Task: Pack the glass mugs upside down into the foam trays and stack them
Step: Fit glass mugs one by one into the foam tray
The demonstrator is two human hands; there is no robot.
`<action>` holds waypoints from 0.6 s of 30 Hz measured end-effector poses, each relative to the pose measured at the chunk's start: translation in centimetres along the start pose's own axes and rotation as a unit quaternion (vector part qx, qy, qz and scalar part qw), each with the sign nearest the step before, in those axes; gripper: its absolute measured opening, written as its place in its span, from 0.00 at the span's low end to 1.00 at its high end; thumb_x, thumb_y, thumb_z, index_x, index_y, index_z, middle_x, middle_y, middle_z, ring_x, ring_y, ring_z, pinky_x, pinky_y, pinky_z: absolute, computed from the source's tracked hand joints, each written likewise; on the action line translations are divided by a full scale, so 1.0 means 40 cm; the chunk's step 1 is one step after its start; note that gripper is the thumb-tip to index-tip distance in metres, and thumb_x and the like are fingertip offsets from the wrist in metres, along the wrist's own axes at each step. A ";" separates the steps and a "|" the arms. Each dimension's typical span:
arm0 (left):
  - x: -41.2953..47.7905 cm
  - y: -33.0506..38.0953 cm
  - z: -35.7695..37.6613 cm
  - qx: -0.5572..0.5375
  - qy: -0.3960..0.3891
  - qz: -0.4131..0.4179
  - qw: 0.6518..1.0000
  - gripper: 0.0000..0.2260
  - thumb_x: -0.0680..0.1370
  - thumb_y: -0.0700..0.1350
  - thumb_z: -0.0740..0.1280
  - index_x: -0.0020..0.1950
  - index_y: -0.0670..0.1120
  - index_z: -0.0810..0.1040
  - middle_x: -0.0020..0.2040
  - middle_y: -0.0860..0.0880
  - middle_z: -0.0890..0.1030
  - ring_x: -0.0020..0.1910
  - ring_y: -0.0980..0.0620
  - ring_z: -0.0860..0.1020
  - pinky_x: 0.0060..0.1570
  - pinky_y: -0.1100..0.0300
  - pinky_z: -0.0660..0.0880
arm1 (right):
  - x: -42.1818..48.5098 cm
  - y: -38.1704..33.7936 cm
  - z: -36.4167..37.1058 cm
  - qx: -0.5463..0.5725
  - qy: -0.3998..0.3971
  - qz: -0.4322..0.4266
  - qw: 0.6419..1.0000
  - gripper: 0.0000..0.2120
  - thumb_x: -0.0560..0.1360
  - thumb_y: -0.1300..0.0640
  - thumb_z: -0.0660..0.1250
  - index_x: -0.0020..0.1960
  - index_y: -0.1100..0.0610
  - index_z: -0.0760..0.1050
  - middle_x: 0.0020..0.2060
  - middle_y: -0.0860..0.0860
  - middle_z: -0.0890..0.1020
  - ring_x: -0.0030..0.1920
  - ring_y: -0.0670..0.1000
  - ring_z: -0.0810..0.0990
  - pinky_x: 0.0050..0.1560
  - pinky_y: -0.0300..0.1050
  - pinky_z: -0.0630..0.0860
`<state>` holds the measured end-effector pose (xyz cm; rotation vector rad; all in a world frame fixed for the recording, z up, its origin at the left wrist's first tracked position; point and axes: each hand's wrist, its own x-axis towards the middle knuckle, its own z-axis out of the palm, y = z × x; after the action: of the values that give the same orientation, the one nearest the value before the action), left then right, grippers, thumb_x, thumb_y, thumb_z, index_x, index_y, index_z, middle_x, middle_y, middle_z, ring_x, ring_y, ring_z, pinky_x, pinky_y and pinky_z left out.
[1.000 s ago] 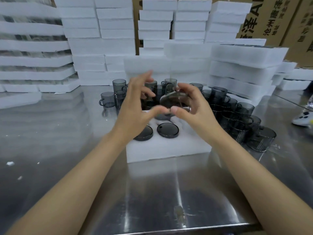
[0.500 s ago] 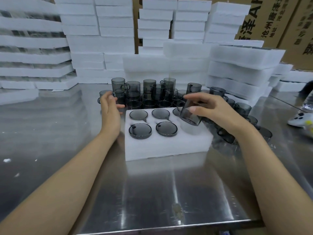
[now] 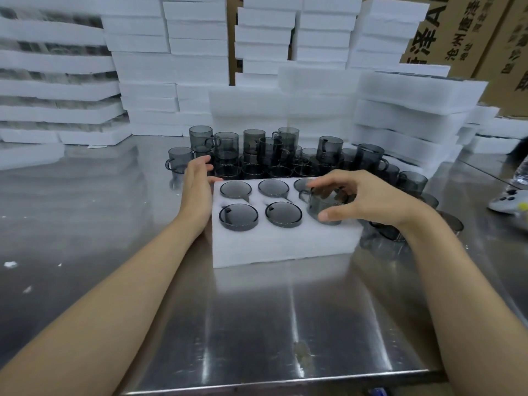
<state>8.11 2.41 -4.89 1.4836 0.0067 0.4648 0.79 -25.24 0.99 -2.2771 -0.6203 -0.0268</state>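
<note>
- A steel table [image 3: 257, 324] fills the foreground, its surface bare and reflective in front of the work.
- Stacks of white foam trays [image 3: 171, 67] rise along the back and both sides, with brown cardboard boxes [image 3: 463, 32] behind them at the upper right.
- A crowd of loose mugs [image 3: 257, 155], smoky grey glass, stands behind the working tray and around its right end, some stacked one on another.
- The working tray [image 3: 285, 247] lies at the table's middle, with two rows of three round pockets.
- The left hand [image 3: 197, 190] lies along the tray's left wall, palm towards the foam. Its fingers are straight, close together and holding nothing, with their tips just beside the nearest loose mugs.
- The right hand [image 3: 368, 201] is arched over the near-right pocket. Its fingers curl over the far side of a mug and its thumb presses the near side.
- The held mug [image 3: 325, 208] is upside down directly under that hand, partly sunk into the near-right pocket, with its handle pointing left.
- Five seated mugs [image 3: 238, 217] fill the other pockets with their bases up. The far-right one is partly hidden by the right hand's fingers.
- A few foam crumbs [image 3: 11, 264] lie on the table at the far left.
</note>
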 end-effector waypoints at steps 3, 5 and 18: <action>-0.005 0.007 -0.002 0.017 -0.002 -0.003 1.000 0.13 0.83 0.46 0.51 0.59 0.49 0.73 0.60 0.46 0.73 0.42 0.56 0.76 0.54 0.53 0.74 | -0.002 -0.010 0.001 0.031 0.004 -0.015 0.999 0.22 0.70 0.44 0.71 0.63 0.42 0.76 0.59 0.39 0.77 0.59 0.39 0.76 0.57 0.33 0.72; -0.008 0.011 -0.006 0.032 -0.013 -0.007 0.999 0.12 0.83 0.47 0.51 0.54 0.53 0.74 0.62 0.43 0.74 0.44 0.55 0.77 0.58 0.50 0.74 | -0.001 -0.015 0.005 0.038 0.029 -0.026 0.999 0.20 0.76 0.41 0.62 0.67 0.42 0.73 0.65 0.38 0.74 0.64 0.35 0.72 0.59 0.28 0.69; -0.001 0.057 -0.058 0.437 -0.062 0.037 0.896 0.19 0.80 0.48 0.55 0.30 0.43 0.66 0.33 0.44 0.73 0.40 0.42 0.71 0.39 0.55 0.67 | 0.020 0.018 0.046 -0.017 -0.021 -0.010 1.000 0.21 0.65 0.33 0.66 0.58 0.30 0.74 0.65 0.27 0.69 0.72 0.32 0.55 0.74 0.44 0.52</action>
<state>6.72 4.63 -2.96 2.4087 0.0666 0.4481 1.49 -24.06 -0.63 -2.3099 -0.6686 0.0017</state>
